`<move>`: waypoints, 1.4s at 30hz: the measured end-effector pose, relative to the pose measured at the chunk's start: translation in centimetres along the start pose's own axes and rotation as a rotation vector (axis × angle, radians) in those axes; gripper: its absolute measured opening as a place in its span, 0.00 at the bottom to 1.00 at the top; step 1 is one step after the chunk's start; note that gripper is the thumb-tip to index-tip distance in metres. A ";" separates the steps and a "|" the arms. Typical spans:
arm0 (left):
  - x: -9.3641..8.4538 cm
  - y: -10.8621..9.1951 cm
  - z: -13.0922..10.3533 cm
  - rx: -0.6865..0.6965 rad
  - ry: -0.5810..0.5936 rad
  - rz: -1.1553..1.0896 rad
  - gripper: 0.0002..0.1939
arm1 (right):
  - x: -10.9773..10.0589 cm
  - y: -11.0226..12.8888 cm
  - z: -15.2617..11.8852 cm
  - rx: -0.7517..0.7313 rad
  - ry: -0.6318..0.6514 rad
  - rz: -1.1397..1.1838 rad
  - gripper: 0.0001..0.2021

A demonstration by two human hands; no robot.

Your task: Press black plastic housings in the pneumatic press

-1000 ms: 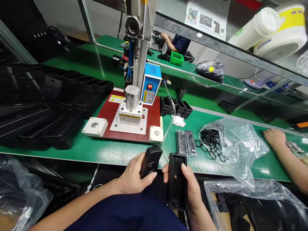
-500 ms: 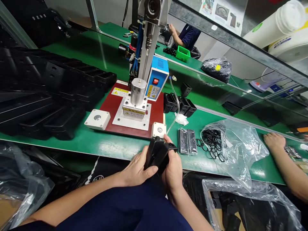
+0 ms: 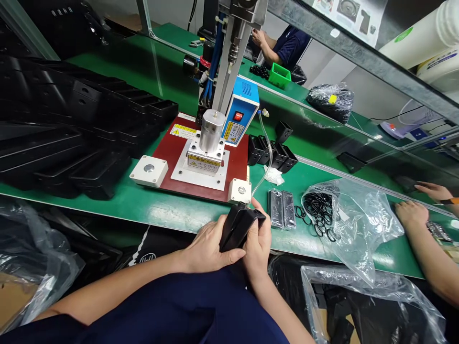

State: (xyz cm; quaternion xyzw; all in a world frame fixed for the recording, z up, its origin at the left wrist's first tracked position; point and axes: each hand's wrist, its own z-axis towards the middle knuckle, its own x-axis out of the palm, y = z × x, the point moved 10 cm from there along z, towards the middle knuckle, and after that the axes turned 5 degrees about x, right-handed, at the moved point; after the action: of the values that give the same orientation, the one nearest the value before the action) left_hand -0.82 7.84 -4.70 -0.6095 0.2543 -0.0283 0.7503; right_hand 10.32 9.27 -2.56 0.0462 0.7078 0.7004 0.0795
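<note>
Head view shows two elongated black plastic shells [image 3: 239,228] brought together face to face, where a second ago they were apart, one in each hand; the pair now seems to be handled as a single piece, though whether they are fully seated cannot be told. The left hand [image 3: 208,244] is clamped on its shell, thumb laid across the lower end; the right hand [image 3: 258,246] grips the other shell from the right, one fingertip reaching up behind the top. The pair is held tilted at the front edge of the glossy green bench [image 3: 168,208], its upper end near the square white button box [image 3: 239,192] on the dark-red base plate [image 3: 163,155]. To the right, two plastic-wrapped black strips [image 3: 282,210] lie close beside the right hand, with loose black rubber rings [image 3: 322,224] beyond, so room there looks tight; leftward, the bench's front strip leaves more sideways space.
</note>
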 end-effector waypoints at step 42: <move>1.4 -0.4 0.1 0.002 0.090 0.085 0.23 | 0.6 1.1 0.6 0.013 0.070 0.088 0.18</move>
State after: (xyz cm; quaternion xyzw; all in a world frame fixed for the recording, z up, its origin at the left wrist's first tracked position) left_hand 0.53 7.32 -4.85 -0.5953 0.3136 -0.0242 0.7394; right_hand 9.79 10.01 -1.45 0.0530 0.7118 0.7000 0.0236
